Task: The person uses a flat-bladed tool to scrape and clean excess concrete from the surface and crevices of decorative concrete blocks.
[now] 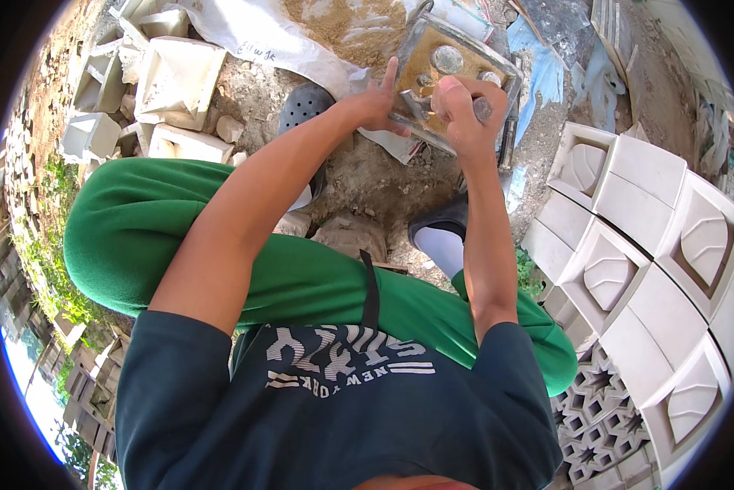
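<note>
Yard: outdoors, daylight; bare earth ground (375,184) through the middle of the frame.
Upper left: pile of pale hollow blocks (175,86) among rubble.
Top, left of centre: white sheet (261,28), then tan sand (351,28) lying on it.
Left hand (375,106): upper centre, fingers spread, grip released. At the near left edge of the box; can't tell if it touches.
Box: grey rectangular box (475,46), top of frame, right of centre. Tan fill inside, round pieces and a short grey tube (416,104) showing in it.
Right hand (469,110): over the lower right part of the box, grip clenched on a grey round-ended piece (483,109). Most of that piece is hidden.
Doing it well: my read, work the piece straight, wrist over it, even force; brace the box rim with the left palm; don't knock the round pieces.
Upper right: torn blue sheet (534,61) beside the box.
Lower right: grey star-pattern grille blocks (600,408).
Far right: rows of pale relief blocks (649,322).
</note>
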A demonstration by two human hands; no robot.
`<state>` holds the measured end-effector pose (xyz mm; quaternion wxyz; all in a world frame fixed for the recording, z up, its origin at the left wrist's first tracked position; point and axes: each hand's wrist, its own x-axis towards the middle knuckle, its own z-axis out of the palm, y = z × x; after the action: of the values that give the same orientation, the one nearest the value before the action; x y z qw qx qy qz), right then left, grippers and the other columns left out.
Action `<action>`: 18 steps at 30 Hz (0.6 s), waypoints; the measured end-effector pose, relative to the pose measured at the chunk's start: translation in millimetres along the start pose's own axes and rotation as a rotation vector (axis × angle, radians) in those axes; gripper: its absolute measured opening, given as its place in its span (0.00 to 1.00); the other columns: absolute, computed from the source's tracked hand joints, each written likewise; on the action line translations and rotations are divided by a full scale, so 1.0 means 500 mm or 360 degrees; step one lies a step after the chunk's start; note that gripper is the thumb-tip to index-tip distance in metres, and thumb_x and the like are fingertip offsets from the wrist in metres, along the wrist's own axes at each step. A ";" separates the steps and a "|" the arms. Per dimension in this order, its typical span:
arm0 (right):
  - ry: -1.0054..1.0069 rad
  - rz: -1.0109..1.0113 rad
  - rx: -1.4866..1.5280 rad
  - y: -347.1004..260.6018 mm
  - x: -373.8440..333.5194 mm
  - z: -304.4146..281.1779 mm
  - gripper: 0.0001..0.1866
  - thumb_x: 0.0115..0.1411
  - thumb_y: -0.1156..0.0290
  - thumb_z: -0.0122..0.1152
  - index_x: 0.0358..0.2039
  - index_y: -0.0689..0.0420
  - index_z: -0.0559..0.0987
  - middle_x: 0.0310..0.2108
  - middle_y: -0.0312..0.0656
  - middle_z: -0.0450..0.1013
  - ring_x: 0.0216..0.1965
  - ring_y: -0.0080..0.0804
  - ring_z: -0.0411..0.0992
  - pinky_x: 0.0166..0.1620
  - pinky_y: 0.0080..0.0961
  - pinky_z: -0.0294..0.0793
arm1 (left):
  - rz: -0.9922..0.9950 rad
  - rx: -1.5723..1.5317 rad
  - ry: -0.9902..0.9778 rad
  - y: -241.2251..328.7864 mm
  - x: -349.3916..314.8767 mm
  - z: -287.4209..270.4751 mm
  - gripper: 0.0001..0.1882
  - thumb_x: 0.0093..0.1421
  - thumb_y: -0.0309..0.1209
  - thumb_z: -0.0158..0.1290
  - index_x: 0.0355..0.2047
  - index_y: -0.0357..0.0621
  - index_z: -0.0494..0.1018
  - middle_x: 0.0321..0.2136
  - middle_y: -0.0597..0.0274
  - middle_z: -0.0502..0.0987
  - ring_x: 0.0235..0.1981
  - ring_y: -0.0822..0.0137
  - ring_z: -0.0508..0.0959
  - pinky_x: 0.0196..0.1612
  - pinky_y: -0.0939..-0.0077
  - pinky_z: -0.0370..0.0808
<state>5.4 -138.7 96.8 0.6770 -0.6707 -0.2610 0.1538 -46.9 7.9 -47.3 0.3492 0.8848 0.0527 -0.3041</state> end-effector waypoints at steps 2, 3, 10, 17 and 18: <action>-0.0060 -0.0082 0.0088 -0.017 0.006 -0.008 0.19 0.56 0.71 0.57 0.11 0.63 0.65 0.11 0.31 0.56 0.16 0.17 0.52 0.20 0.25 0.49 | 0.0079 0.0188 0.0001 -0.009 0.003 0.005 0.74 0.44 0.55 0.67 0.66 0.39 0.18 0.66 0.30 0.23 0.66 0.33 0.50 0.66 0.50 0.55; -0.0062 -0.0082 0.0093 -0.017 0.001 -0.006 0.19 0.56 0.71 0.57 0.11 0.63 0.65 0.11 0.31 0.56 0.16 0.17 0.52 0.20 0.25 0.49 | 0.0051 0.0077 0.0027 -0.011 0.002 0.008 0.74 0.45 0.55 0.67 0.66 0.40 0.17 0.66 0.29 0.24 0.66 0.33 0.50 0.67 0.50 0.55; 0.0096 -0.0085 0.0037 -0.020 0.009 0.015 0.21 0.60 0.76 0.49 0.09 0.60 0.61 0.12 0.32 0.58 0.16 0.18 0.53 0.20 0.23 0.49 | 0.0031 -0.0093 0.0041 -0.010 -0.007 0.003 0.77 0.44 0.61 0.64 0.63 0.41 0.10 0.67 0.30 0.34 0.66 0.31 0.48 0.66 0.46 0.55; 0.0273 -0.0073 0.0033 -0.001 0.036 0.032 0.20 0.59 0.71 0.53 0.11 0.62 0.65 0.12 0.28 0.58 0.16 0.16 0.53 0.20 0.23 0.49 | 0.0080 0.0301 0.0015 -0.019 0.011 0.016 0.80 0.41 0.56 0.69 0.62 0.42 0.09 0.64 0.23 0.46 0.66 0.33 0.50 0.67 0.52 0.54; 0.0259 -0.0101 0.0191 -0.006 0.029 0.015 0.20 0.59 0.72 0.52 0.11 0.62 0.65 0.12 0.28 0.59 0.16 0.16 0.53 0.20 0.23 0.48 | 0.0024 0.0095 0.0024 -0.012 0.006 0.018 0.80 0.41 0.56 0.69 0.62 0.41 0.08 0.64 0.23 0.44 0.66 0.33 0.50 0.67 0.52 0.53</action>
<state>12.4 -124.5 101.8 0.7396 -0.6305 -0.2165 0.0925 -50.8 6.3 -57.9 0.3246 0.8974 0.0396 -0.2962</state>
